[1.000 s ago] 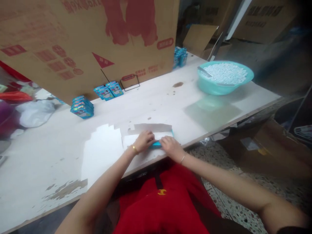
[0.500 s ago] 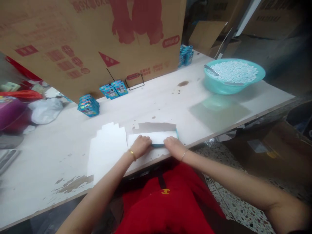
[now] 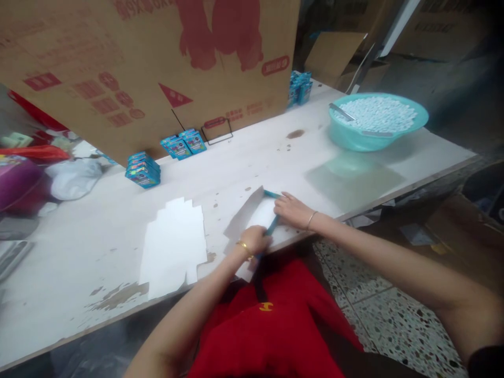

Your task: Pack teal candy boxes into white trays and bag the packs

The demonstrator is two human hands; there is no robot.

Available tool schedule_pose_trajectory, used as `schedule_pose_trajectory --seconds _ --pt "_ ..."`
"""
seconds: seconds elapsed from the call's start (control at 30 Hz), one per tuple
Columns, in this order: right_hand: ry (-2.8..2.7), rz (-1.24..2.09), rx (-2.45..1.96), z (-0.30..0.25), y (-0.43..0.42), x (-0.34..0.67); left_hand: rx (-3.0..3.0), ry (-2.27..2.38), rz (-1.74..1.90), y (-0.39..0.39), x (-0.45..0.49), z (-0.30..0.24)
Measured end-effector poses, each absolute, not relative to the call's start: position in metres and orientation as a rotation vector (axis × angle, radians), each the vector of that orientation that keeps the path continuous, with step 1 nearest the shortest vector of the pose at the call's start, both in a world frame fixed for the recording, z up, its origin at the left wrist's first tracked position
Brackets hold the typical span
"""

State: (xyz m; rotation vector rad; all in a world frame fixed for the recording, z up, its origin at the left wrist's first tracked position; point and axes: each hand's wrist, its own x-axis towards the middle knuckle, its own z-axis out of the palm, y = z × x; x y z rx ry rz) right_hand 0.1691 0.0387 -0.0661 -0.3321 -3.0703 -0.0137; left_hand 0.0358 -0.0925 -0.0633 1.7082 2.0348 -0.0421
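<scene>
Between my hands a partly folded cardboard box (image 3: 263,212), white inside with a teal outside, lies tilted at the table's front edge. My left hand (image 3: 255,240) grips its near end, with the fingers bent around the side wall and somewhat blurred. On the right side, my right hand (image 3: 293,210) is closed on the far part of the teal wall. A grey flap (image 3: 244,212) stands up along the box's left side. To the left, flat white box blanks (image 3: 173,247) lie in a fanned stack.
A teal bowl (image 3: 342,134) full of small white pieces, with a metal scoop (image 3: 342,112), stands at the right. Small blue packets (image 3: 142,170) stand before a large brown carton (image 3: 137,63). A white plastic bag (image 3: 74,178) lies at left.
The box has been turned from lying along the table edge to a slant, its right end now farther away. My right hand moved up and right; my left moved right and slightly nearer.
</scene>
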Motion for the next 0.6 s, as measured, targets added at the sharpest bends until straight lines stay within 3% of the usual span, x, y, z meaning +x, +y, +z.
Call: schedule_pose_trajectory --seconds 0.13,0.27,0.4,0.6 --pt "-2.841 0.074 -0.422 -0.072 0.019 0.195 1.6 2.127 0.209 -0.087 0.051 -0.072" --pt "-2.792 0.211 -0.462 -0.09 -0.03 0.215 1.854 1.877 0.536 -0.107 0.029 -0.07" --pt "-2.833 0.235 -0.238 -0.105 -0.053 0.212 2.315 1.788 0.302 -0.137 0.004 -0.075" --pt "-2.745 0.257 -0.056 -0.12 -0.032 0.194 2.471 1.73 0.225 -0.148 -0.002 -0.091"
